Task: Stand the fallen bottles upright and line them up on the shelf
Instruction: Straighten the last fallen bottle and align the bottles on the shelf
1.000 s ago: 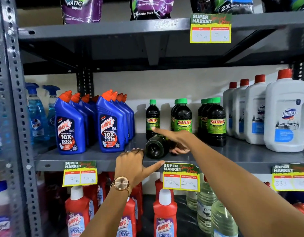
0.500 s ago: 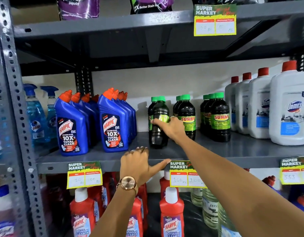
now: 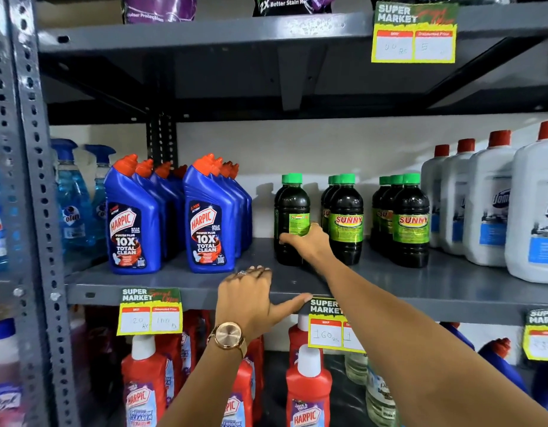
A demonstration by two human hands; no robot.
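Note:
A dark Sunny bottle (image 3: 292, 208) with a green cap stands upright at the front of the left row on the grey middle shelf (image 3: 420, 285). My right hand (image 3: 306, 243) is wrapped around its lower half. Its label faces partly sideways. Another bottle stands right behind it. Two more rows of Sunny bottles (image 3: 346, 220) (image 3: 411, 223) stand upright to its right. My left hand (image 3: 254, 300) rests on the shelf's front edge, fingers on top and thumb stretched right, holding nothing. It wears a watch.
Blue Harpic bottles (image 3: 205, 220) stand in two rows left of the Sunny bottles. Large white Domex jugs (image 3: 534, 211) fill the right end. Blue spray bottles (image 3: 72, 192) sit far left behind the perforated upright. Red Harpic bottles (image 3: 308, 389) stand on the shelf below.
One second ago the bottle lay on its side on the shelf. My right hand has tipped it upright and set it in front of the left row. My left hand stayed on the edge.

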